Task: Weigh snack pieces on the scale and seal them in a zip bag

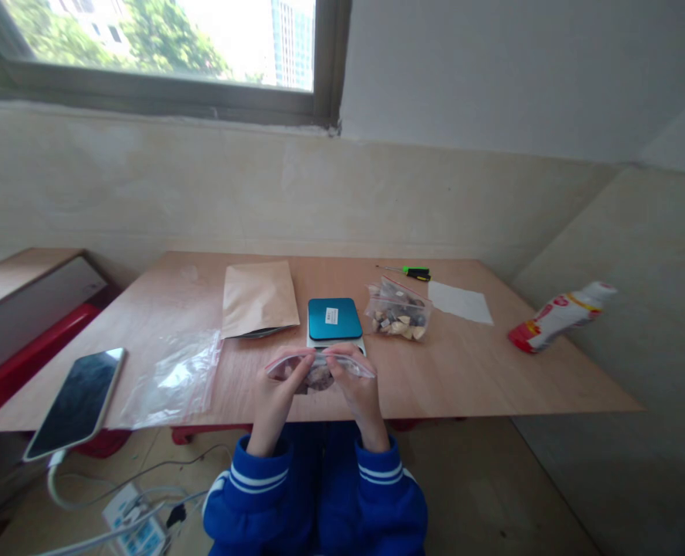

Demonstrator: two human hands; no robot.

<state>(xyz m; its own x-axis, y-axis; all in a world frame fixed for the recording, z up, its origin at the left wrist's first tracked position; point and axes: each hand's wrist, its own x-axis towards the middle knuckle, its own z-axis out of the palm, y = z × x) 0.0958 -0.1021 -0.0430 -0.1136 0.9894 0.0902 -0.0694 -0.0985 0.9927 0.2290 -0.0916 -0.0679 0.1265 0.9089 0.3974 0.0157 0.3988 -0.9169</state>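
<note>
Both hands grip the top edge of a clear zip bag (319, 377) at the near side of the table. My left hand (279, 394) pinches the rim on the left, and my right hand (358, 390) pinches it on the right; the thumbs meet close to the middle. Brownish stone-like pieces show inside the bag, partly hidden by the hands. Just beyond lies a small scale with a blue top plate (335, 318) and a white label. To its right, another zip bag (400, 310) holds several stones.
A brown paper pouch (259, 297) lies left of the scale, with empty clear bags (174, 378) nearer. A phone (79, 401) with a cable overhangs the left edge. Screwdrivers (416, 273), white paper (459, 302) and a bottle (562, 316) are on the right.
</note>
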